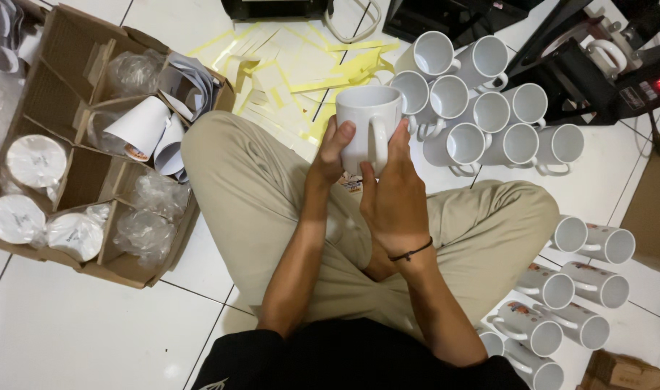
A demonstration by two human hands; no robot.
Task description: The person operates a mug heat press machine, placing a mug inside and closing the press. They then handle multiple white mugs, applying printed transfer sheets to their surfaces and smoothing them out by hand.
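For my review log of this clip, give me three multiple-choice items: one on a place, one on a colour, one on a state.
1. Where is the cardboard box?
A. On the floor at the person's left
B. On the person's lap
C. On top of the press machine

2. What colour is the mug held up in front?
A. Red
B. White
C. Black

3. How is that mug held?
A. By the right hand alone
B. Resting on the floor, untouched
C. Upright between both hands

Answers:
1 A: the box sits on the tile beside the left knee.
2 B: its wall and handle are plain white.
3 C: the left hand and the right hand grip it on either side, its opening up.
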